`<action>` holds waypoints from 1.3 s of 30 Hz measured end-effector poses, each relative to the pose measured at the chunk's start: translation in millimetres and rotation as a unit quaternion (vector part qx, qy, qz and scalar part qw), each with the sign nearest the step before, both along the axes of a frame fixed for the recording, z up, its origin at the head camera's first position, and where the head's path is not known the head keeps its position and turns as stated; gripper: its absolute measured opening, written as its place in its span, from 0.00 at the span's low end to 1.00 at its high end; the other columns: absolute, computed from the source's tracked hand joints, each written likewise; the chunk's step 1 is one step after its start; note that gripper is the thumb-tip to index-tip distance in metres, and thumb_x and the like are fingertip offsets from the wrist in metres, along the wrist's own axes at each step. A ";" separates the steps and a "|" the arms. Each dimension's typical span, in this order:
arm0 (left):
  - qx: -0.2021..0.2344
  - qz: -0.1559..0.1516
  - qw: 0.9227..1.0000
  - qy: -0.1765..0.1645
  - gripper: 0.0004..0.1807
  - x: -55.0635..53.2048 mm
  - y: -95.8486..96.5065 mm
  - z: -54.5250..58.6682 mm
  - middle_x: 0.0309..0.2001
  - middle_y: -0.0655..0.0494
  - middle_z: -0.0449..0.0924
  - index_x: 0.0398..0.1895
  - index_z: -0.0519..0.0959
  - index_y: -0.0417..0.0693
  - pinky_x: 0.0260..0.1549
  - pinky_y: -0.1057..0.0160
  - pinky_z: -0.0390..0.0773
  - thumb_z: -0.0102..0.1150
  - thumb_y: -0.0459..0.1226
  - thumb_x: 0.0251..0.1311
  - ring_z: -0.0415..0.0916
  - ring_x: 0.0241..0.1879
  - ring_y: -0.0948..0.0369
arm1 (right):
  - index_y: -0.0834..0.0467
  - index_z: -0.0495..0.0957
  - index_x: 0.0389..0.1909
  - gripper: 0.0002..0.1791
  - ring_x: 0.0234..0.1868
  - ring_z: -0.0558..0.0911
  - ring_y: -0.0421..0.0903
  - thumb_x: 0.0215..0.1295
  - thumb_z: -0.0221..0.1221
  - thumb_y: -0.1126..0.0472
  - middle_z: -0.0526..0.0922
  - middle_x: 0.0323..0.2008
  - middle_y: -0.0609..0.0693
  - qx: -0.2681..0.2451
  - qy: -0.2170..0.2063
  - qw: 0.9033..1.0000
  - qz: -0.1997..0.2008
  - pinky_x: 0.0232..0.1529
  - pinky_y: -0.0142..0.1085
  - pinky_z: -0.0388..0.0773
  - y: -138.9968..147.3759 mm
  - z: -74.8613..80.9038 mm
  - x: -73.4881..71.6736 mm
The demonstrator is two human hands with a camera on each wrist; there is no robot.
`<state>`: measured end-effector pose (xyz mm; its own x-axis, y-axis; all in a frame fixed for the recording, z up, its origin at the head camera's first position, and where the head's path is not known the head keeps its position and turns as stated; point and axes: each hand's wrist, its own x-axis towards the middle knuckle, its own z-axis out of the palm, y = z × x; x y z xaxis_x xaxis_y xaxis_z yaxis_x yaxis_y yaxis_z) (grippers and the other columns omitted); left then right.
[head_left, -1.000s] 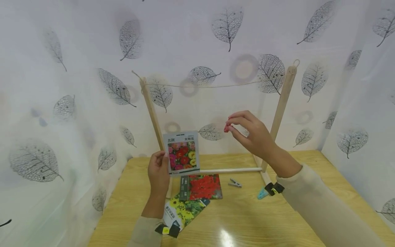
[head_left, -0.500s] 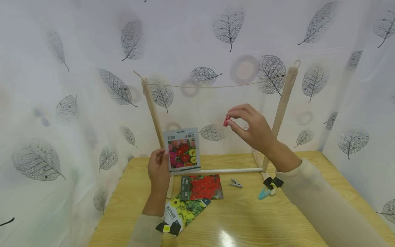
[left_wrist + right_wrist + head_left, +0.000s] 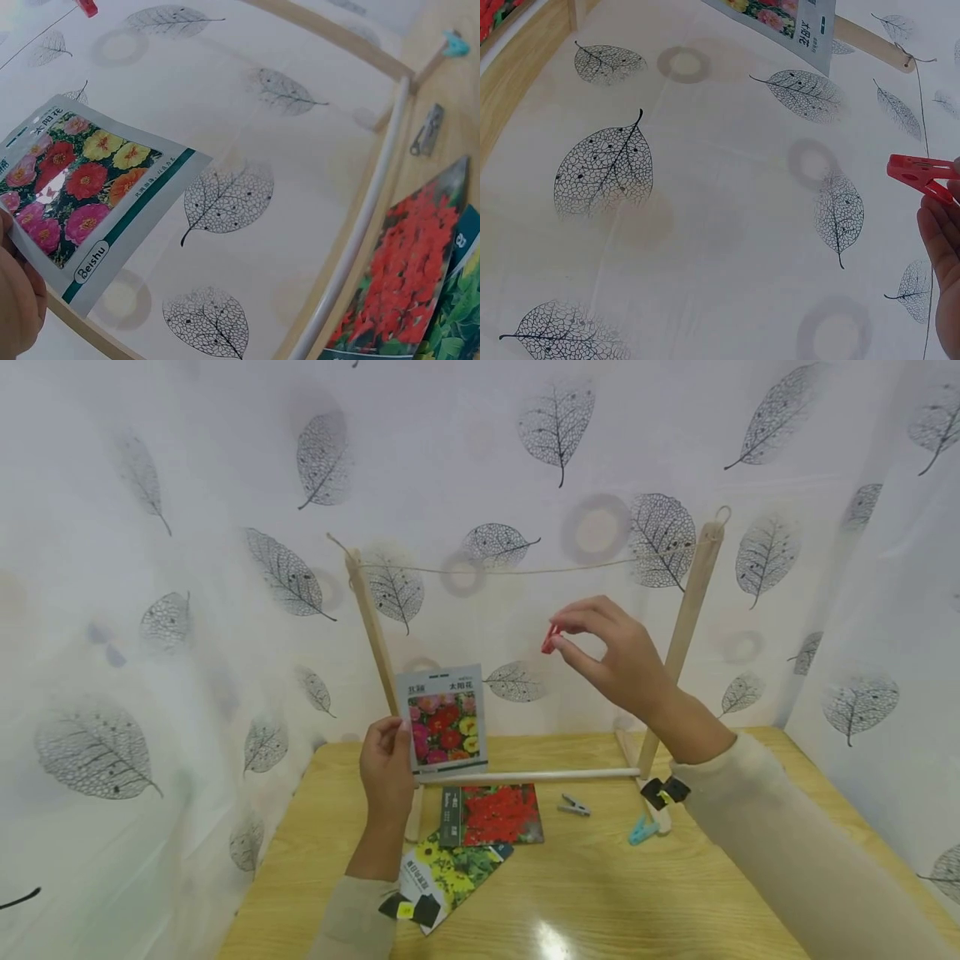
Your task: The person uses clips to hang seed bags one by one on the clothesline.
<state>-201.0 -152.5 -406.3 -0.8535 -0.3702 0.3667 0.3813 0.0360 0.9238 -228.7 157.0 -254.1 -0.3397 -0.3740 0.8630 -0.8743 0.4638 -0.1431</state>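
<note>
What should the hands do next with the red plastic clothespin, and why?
Probably raise the flat, white-edged flower packet to the thin tan string. The left hand holds the packet below the string in the head view, while the right hand pinches the red plastic clothespin, which could then clip it there.

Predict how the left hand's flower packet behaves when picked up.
Probably fairly stiff: the flower packet spreads nearly flat though the left hand grips only one side. Likely light: it looks thin. Perhaps slippery: it shows glare.
</note>
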 end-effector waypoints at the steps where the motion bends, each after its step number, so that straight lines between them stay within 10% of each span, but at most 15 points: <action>1: -0.002 0.003 1.000 0.000 0.16 -0.3 0.4 0.7 0.44 0.47 0.82 0.52 0.75 0.36 0.39 0.74 0.80 0.54 0.41 0.74 0.79 0.40 0.66 | 0.66 0.83 0.48 0.14 0.51 0.81 0.51 0.61 0.68 0.71 0.84 0.48 0.58 -0.003 -0.003 1.000 0.001 0.57 0.22 0.75 -0.6 0.8 -0.2; 39: -0.036 -0.006 0.999 0.039 0.13 -12.1 -7.9 30.7 0.42 0.51 0.81 0.52 0.75 0.36 0.41 0.74 0.80 0.55 0.38 0.74 0.79 0.42 0.64 | 0.66 0.82 0.50 0.12 0.54 0.80 0.44 0.68 0.63 0.67 0.83 0.51 0.55 -0.042 -0.076 0.994 0.065 0.57 0.32 0.81 -37.6 52.2 -6.8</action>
